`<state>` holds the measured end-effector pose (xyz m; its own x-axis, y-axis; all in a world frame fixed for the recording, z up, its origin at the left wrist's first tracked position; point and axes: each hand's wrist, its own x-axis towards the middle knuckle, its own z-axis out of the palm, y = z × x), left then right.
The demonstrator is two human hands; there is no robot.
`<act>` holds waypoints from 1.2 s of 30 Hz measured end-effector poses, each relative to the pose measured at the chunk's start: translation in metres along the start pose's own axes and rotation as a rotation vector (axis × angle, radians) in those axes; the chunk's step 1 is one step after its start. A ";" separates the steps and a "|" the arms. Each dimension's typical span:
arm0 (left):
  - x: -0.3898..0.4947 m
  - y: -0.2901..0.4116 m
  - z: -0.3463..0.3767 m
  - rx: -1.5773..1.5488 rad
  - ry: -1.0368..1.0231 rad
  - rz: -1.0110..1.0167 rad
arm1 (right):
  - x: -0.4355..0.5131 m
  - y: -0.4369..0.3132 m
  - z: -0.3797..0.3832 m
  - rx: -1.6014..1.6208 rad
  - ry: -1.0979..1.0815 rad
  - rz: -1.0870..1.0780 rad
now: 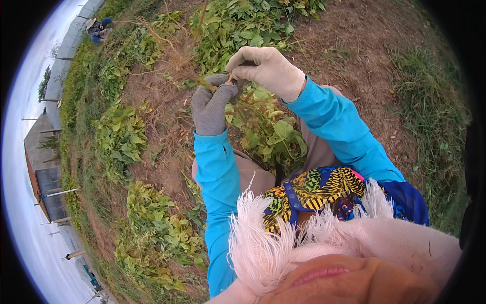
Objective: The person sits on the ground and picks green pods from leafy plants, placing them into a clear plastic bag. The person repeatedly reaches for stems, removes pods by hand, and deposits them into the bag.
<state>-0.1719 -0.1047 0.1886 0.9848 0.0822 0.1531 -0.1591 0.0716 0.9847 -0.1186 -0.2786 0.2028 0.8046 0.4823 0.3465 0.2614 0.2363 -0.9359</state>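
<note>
My left hand (pixel 213 108), in a grey knit glove, is closed around a yellow-green stem or pod (pixel 206 84); blur and the fingers hide which. My right hand (pixel 270 71), in a cream glove, is bent over it with thumb and forefinger together. A thin tan piece (pixel 230 78) sticks up between the two hands, its upper end at the right fingertips. Whether the right fingers grip it is hard to make out. Below the hands, between my knees, lies a leafy bean plant (pixel 271 133) with green and yellowing leaves and some pods.
Heaps of leafy plants lie on brown soil (pixel 353 34), one heap (pixel 239 34) just beyond my hands and another (pixel 119 136) to the left. Dry stalks (pixel 171 64) stand near my left hand. Grass (pixel 429 87) grows at right. Another person (pixel 99 29) crouches far off.
</note>
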 end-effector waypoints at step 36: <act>-0.007 -0.006 0.029 0.235 0.258 0.140 | 0.003 0.014 0.025 0.117 0.245 0.280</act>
<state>-0.1761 -0.1346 0.1844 0.8998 0.3254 0.2906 -0.2404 -0.1860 0.9527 -0.1259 -0.2528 0.1919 0.9433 0.3296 0.0396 -0.0381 0.2258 -0.9734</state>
